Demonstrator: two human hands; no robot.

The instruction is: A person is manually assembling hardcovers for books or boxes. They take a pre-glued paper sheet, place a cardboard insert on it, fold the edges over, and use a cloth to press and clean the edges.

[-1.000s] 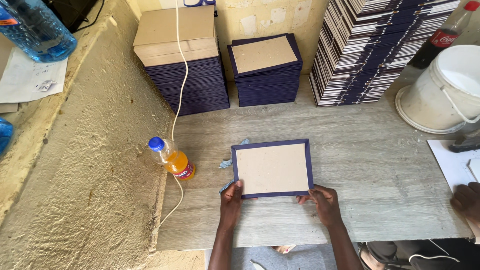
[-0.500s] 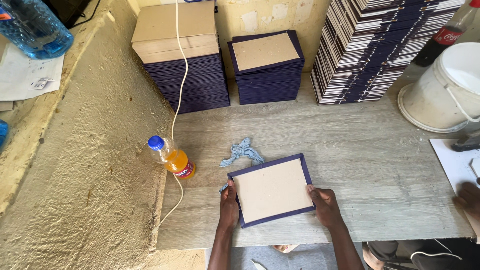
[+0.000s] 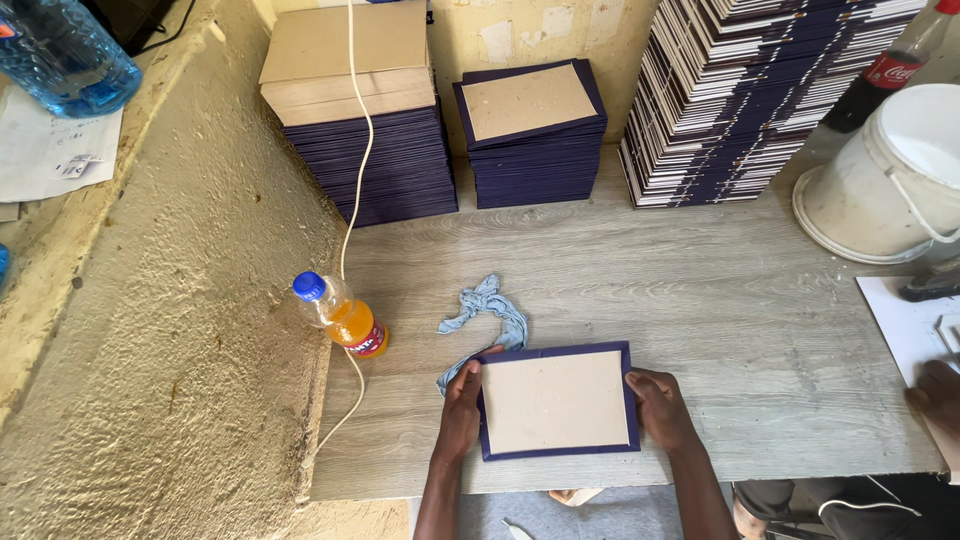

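Note:
A flat cardboard panel with a dark blue border lies on the grey wooden table near its front edge. My left hand grips its left edge and my right hand grips its right edge. A crumpled light blue cloth lies just behind the panel, its lower end tucked under the panel's left corner.
An orange soda bottle lies at the left by a white cable. Stacks of blue-bordered covers line the back. A white bucket stands at right. Another person's hand rests on white paper.
The panel has slid toward me and straightened after a brief tilt. The blue cloth, hidden behind it before, now shows.

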